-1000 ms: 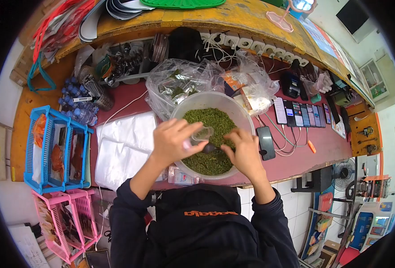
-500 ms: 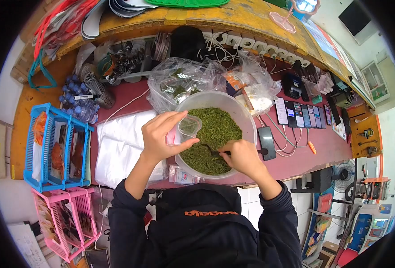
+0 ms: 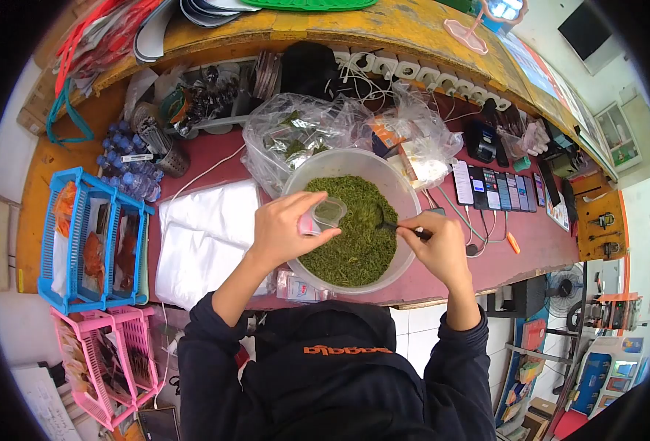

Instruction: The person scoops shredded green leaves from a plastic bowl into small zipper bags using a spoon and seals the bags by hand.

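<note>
A round translucent tub (image 3: 411,184) stands on the red tabletop, holding chopped dried green leaves (image 3: 354,257). Over its left side, my left hand (image 3: 284,226) grips a small clear plastic pouch (image 3: 330,212) by its edge; the pouch mouth is spread and some green shows inside. At the tub's right rim, my right hand (image 3: 439,239) pinches the handle of a black spoon (image 3: 392,226). The spoon's head lies at the leaves, partly hidden among them.
White plastic sheets (image 3: 207,235) lie left of the tub, beside a blue basket (image 3: 94,242). Behind it sits a clear plastic bag (image 3: 295,140) with green leaves. Several phones (image 3: 494,189) with cables line the right side. A small printed packet (image 3: 299,288) is near the front edge.
My right hand has moved right with the spoon, from the middle of the leaves to the tub's right side. My left hand and the pouch have shifted slightly right and down.
</note>
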Demonstrator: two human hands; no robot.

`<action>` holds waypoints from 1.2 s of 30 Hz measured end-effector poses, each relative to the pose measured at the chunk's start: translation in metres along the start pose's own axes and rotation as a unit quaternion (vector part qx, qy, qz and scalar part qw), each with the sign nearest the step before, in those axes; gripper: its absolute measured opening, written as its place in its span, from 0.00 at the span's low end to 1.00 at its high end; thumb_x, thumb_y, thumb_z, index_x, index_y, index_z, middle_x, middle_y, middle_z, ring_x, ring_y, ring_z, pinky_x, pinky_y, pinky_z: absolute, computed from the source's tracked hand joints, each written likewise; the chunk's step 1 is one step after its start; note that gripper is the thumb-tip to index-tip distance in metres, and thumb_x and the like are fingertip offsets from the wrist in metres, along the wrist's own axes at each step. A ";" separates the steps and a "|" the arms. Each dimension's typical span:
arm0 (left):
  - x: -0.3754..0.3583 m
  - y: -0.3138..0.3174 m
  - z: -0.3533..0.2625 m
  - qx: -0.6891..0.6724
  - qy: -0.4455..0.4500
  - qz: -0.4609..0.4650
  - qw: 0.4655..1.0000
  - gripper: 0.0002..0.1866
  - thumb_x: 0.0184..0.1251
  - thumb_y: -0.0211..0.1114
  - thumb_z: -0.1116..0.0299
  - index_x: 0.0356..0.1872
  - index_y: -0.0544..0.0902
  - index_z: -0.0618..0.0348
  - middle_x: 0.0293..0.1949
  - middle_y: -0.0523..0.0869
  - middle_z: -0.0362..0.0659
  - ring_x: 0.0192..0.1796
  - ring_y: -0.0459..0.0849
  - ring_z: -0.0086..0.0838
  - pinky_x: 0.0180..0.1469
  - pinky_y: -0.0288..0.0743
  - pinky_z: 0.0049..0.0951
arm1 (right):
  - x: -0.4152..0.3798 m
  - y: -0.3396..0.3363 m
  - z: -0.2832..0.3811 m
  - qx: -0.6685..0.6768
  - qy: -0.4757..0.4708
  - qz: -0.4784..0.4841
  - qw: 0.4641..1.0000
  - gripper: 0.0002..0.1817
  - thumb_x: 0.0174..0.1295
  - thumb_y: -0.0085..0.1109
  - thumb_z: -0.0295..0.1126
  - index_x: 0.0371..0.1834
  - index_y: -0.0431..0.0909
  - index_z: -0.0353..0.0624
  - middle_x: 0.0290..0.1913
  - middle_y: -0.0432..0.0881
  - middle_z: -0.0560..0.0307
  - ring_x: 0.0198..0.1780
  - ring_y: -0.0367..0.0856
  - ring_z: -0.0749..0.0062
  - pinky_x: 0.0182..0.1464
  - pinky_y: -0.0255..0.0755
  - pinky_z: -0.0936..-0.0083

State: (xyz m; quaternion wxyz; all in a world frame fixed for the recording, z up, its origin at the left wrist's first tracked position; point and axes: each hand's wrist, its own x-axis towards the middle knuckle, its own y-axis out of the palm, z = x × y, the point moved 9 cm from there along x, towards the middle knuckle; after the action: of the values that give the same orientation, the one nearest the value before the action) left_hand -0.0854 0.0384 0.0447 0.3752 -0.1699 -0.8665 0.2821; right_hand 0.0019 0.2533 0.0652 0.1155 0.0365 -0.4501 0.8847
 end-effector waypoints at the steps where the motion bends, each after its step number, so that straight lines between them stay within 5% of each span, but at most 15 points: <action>1: 0.000 0.008 -0.002 0.009 -0.004 0.023 1.000 0.29 0.41 0.80 0.55 0.47 0.85 0.59 0.41 0.88 0.45 0.40 0.88 0.36 0.42 0.81 0.29 | -0.001 -0.002 0.007 -0.001 0.000 0.000 1.000 0.06 0.51 0.70 0.31 0.32 0.88 0.46 0.30 0.86 0.59 0.25 0.83 0.66 0.29 0.74 0.73; 4: 0.004 0.021 -0.011 -0.007 -0.016 0.034 0.999 0.28 0.42 0.80 0.53 0.45 0.86 0.58 0.40 0.88 0.44 0.39 0.88 0.35 0.40 0.81 0.29 | -0.011 -0.020 0.040 -0.077 -0.109 -0.142 0.981 0.05 0.50 0.71 0.29 0.31 0.86 0.48 0.31 0.81 0.65 0.23 0.78 0.70 0.27 0.70 0.73; 7: 0.009 0.024 -0.021 -0.023 -0.011 0.027 0.999 0.28 0.41 0.80 0.52 0.44 0.86 0.58 0.39 0.88 0.43 0.37 0.88 0.35 0.39 0.81 0.29 | -0.021 -0.013 0.066 -0.178 -0.204 -0.180 0.946 0.05 0.50 0.71 0.28 0.31 0.86 0.48 0.32 0.81 0.67 0.25 0.76 0.72 0.28 0.68 0.75; 11: 0.009 0.022 -0.017 -0.019 -0.037 0.013 0.999 0.28 0.41 0.80 0.53 0.43 0.86 0.59 0.37 0.88 0.42 0.35 0.88 0.34 0.37 0.81 0.29 | -0.027 -0.020 0.072 -0.190 -0.203 -0.220 0.935 0.06 0.48 0.71 0.27 0.30 0.85 0.48 0.31 0.80 0.67 0.26 0.76 0.73 0.28 0.67 0.74; 15: 0.001 0.011 -0.013 0.049 -0.027 -0.038 0.998 0.27 0.40 0.80 0.54 0.43 0.86 0.58 0.37 0.88 0.42 0.36 0.88 0.33 0.37 0.80 0.29 | -0.023 -0.044 0.049 -0.196 -0.088 -0.174 0.961 0.07 0.47 0.72 0.29 0.31 0.85 0.48 0.33 0.81 0.66 0.27 0.78 0.69 0.29 0.69 0.73; 18: -0.005 0.006 -0.024 0.124 0.007 -0.087 0.988 0.29 0.40 0.80 0.55 0.45 0.85 0.57 0.39 0.87 0.41 0.38 0.87 0.33 0.38 0.80 0.29 | -0.008 -0.021 0.055 -0.099 -0.115 -0.089 0.984 0.07 0.49 0.71 0.30 0.33 0.85 0.47 0.36 0.82 0.61 0.32 0.82 0.61 0.35 0.74 0.68; 23: 0.000 0.010 -0.036 0.088 -0.022 -0.034 0.995 0.30 0.41 0.80 0.57 0.49 0.84 0.58 0.43 0.85 0.43 0.40 0.86 0.34 0.41 0.80 0.30 | 0.015 0.051 0.051 0.053 -0.186 0.037 0.980 0.08 0.52 0.68 0.25 0.36 0.83 0.41 0.40 0.82 0.54 0.39 0.83 0.56 0.40 0.76 0.67; 26: -0.004 0.026 0.003 -0.213 -0.049 0.098 0.971 0.15 0.57 0.73 0.63 0.41 0.87 0.63 0.36 0.85 0.43 0.35 0.85 0.30 0.37 0.76 0.27 | 0.011 0.050 0.049 0.102 -0.186 0.078 0.974 0.10 0.51 0.67 0.20 0.37 0.83 0.38 0.38 0.83 0.52 0.39 0.83 0.57 0.39 0.76 0.70; 27: -0.003 0.023 0.005 -0.213 -0.046 0.099 0.971 0.15 0.57 0.73 0.63 0.41 0.87 0.63 0.36 0.85 0.43 0.35 0.85 0.30 0.37 0.76 0.27 | 0.010 0.047 0.051 0.119 -0.188 0.095 0.970 0.10 0.51 0.67 0.19 0.38 0.83 0.38 0.36 0.83 0.52 0.37 0.83 0.57 0.39 0.76 0.71; 28: -0.004 0.028 0.010 -0.281 -0.088 0.119 0.948 0.12 0.59 0.72 0.65 0.39 0.87 0.63 0.34 0.86 0.43 0.35 0.84 0.27 0.37 0.75 0.25 | 0.010 0.033 0.058 0.129 -0.203 0.035 0.970 0.08 0.54 0.68 0.21 0.37 0.83 0.35 0.30 0.84 0.54 0.32 0.83 0.67 0.35 0.75 0.76; 29: -0.005 0.033 0.014 -0.346 -0.130 0.137 0.919 0.09 0.61 0.71 0.68 0.36 0.88 0.64 0.33 0.86 0.42 0.34 0.83 0.25 0.37 0.73 0.24 | 0.007 0.035 0.057 0.127 -0.204 0.033 0.970 0.08 0.54 0.68 0.21 0.37 0.83 0.35 0.30 0.84 0.54 0.32 0.83 0.67 0.35 0.75 0.76; 31: -0.006 0.034 0.007 -0.371 -0.135 0.115 0.912 0.07 0.62 0.70 0.71 0.36 0.88 0.64 0.31 0.86 0.41 0.33 0.80 0.20 0.35 0.72 0.21 | 0.006 0.048 0.008 0.369 0.056 0.018 0.927 0.04 0.59 0.67 0.24 0.35 0.84 0.36 0.28 0.84 0.61 0.29 0.80 0.79 0.33 0.73 0.80; 32: -0.008 0.033 0.011 -0.383 -0.166 0.084 0.905 0.07 0.62 0.70 0.72 0.36 0.88 0.64 0.30 0.86 0.40 0.32 0.80 0.19 0.35 0.72 0.21 | 0.003 0.055 0.005 0.414 0.078 0.048 0.906 0.04 0.61 0.66 0.24 0.34 0.83 0.34 0.28 0.83 0.64 0.29 0.77 0.86 0.33 0.71 0.85; 36: -0.016 0.036 0.008 -0.433 -0.221 0.032 0.874 0.05 0.61 0.70 0.73 0.35 0.88 0.64 0.29 0.87 0.40 0.30 0.81 0.17 0.34 0.72 0.19 | -0.005 0.053 0.006 0.442 0.055 0.041 0.894 0.03 0.60 0.65 0.23 0.32 0.82 0.34 0.28 0.82 0.62 0.30 0.78 0.83 0.34 0.71 0.83</action>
State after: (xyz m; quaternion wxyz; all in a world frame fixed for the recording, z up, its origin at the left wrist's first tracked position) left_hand -0.0780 0.0553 0.0092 0.0541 -0.2761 -0.9563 -0.0791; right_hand -0.0062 0.2172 0.0262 0.0752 0.0168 -0.0069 0.9970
